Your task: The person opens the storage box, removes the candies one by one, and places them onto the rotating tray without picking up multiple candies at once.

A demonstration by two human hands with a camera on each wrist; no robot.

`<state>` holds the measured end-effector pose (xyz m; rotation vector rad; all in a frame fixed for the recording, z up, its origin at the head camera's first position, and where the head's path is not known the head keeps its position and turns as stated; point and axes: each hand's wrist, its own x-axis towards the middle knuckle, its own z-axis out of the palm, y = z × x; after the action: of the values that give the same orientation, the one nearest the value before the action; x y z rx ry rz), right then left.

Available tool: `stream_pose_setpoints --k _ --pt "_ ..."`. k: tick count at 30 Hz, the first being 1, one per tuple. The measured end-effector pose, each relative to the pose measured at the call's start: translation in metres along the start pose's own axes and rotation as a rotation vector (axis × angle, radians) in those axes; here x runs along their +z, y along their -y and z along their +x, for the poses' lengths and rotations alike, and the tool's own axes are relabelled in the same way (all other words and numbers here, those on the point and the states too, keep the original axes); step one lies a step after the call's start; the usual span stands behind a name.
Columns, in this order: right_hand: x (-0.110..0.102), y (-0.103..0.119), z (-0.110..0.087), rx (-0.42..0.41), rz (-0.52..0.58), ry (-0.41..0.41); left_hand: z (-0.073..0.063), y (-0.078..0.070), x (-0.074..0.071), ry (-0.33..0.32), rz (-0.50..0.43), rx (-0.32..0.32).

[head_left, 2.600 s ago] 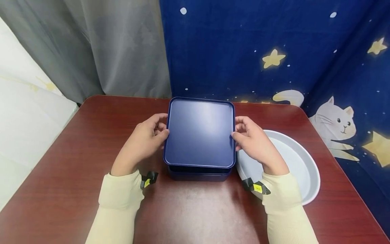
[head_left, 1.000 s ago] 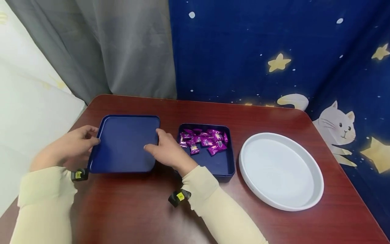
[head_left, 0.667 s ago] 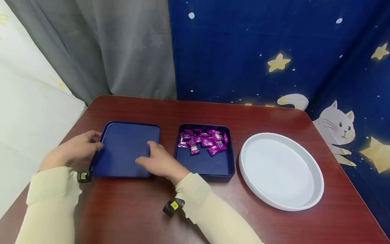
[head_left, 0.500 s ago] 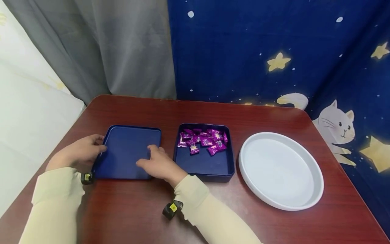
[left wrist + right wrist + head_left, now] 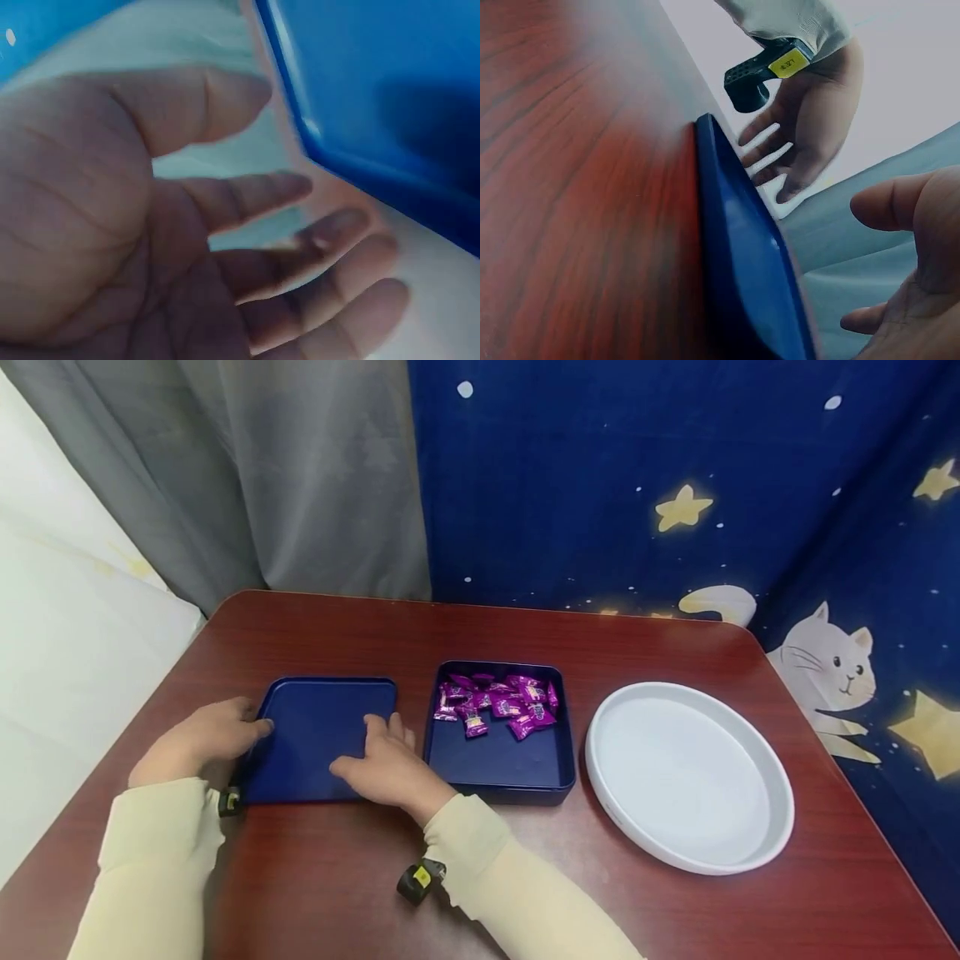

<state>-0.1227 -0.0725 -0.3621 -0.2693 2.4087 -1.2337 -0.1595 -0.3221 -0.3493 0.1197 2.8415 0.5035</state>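
Observation:
A dark blue square lid point(image 5: 315, 727) lies flat on the table at the left. My left hand point(image 5: 198, 739) is at its left edge; in the left wrist view the fingers point(image 5: 262, 191) are spread and stand off the rim. Over the lid's right side hovers my right hand point(image 5: 390, 768), thumb apart from relaxed fingers, gripping nothing. The right wrist view shows the lid point(image 5: 754, 255) against the wood, with a gap between it and both hands. Just right of the lid sits the matching blue box point(image 5: 517, 795), uncovered, with several purple-wrapped candies point(image 5: 506, 703) toward its back.
A round white tray point(image 5: 690, 777) stands right of the box. The reddish-brown table point(image 5: 337, 893) has a rounded back edge, with a grey curtain point(image 5: 330, 485) and a blue starry curtain point(image 5: 562, 485) behind it.
Both hands carried the lid off the box to the left and lowered it to the table, baring the candies. Then the fingers let go of its edges.

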Motion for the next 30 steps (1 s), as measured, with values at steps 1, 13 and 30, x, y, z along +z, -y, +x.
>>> stream_pose_setpoints --k 1,13,30 --pt "-0.002 0.001 -0.002 -0.021 -0.003 -0.002 -0.001 -0.008 -0.001 -0.027 0.011 0.002" --pt "-0.086 0.007 -0.04 -0.327 -0.14 -0.094 0.021 -0.12 0.012 -0.174 -0.208 0.186" --pt "-0.197 -0.048 -0.043 -0.234 -0.249 -0.137 0.074 -0.184 0.033 0.041 -0.255 0.219"
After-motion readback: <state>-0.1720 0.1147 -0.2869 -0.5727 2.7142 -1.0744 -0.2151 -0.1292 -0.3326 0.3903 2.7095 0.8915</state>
